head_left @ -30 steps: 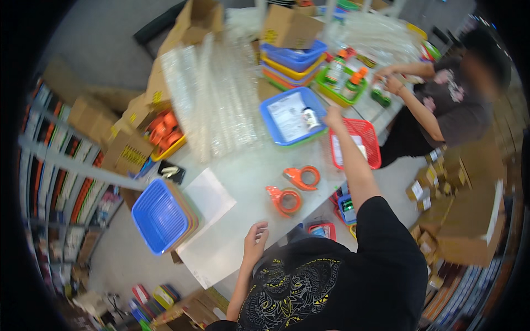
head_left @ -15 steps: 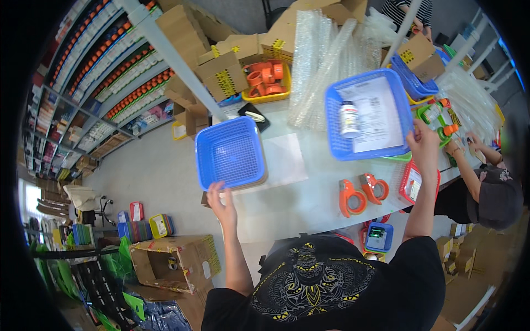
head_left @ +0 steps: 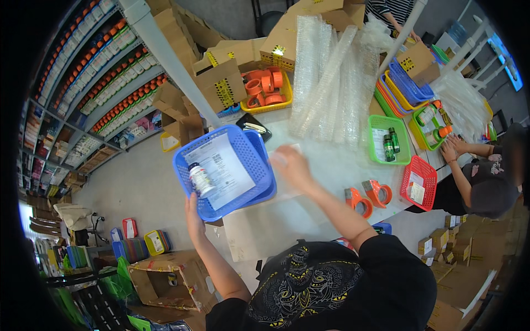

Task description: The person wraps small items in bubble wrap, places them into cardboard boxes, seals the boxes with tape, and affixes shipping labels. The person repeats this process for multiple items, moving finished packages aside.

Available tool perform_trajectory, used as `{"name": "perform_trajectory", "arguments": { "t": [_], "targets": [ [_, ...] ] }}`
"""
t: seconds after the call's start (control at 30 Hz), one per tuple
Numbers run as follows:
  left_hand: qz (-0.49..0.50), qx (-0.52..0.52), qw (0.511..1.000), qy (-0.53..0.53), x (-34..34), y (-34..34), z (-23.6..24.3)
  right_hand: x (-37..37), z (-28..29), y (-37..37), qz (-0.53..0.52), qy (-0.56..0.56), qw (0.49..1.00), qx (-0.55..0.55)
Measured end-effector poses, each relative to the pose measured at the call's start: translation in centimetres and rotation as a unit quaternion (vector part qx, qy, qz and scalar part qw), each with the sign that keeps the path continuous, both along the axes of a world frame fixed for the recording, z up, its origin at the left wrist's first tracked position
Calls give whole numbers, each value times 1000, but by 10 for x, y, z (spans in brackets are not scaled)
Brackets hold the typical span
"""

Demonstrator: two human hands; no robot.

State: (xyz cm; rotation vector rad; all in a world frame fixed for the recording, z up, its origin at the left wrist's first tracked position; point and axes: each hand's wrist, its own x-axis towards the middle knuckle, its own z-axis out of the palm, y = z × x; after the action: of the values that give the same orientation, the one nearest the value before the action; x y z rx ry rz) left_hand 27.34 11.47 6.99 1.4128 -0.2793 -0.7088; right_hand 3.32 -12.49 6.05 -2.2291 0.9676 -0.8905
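Observation:
A blue plastic basket [head_left: 243, 199] holds a printed paper sheet [head_left: 223, 160] and a white bottle with a dark cap [head_left: 200, 180], which lies on its side. It overlaps a second blue basket [head_left: 268, 186] at the left end of the table, sitting over it at an angle. My left hand [head_left: 195, 219] grips the upper basket at its near left corner, the fingers partly hidden by the rim. Just right of the baskets is my right hand [head_left: 292, 168], smeared by motion and apart from the upper basket; its fingers cannot be made out.
To the right stand a green basket [head_left: 373, 156] with dark bottles and a red basket [head_left: 407, 198]. Two orange tape dispensers [head_left: 377, 193] lie nearby. Bubble wrap [head_left: 320, 83] and a yellow bin [head_left: 284, 99] of orange tape dispensers fill the back. A co-worker's hands [head_left: 451, 147] are at far right.
The blue basket with the bottle and paper has moved from right to left, over the other blue basket. My left hand has taken its corner; my right hand has come left, off its rim.

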Motion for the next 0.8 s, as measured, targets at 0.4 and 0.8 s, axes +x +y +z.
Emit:
{"name": "perform_trajectory", "arguments": {
  "t": [0.4, 0.8],
  "targets": [
    [139, 296, 794, -512, -35, -57, 10, -26, -63, -279, -341, 36, 939, 37],
    [-274, -153, 943, 111, -207, -141, 6, -111, 28, -35, 48, -237, 864, 442]
  ]
}}
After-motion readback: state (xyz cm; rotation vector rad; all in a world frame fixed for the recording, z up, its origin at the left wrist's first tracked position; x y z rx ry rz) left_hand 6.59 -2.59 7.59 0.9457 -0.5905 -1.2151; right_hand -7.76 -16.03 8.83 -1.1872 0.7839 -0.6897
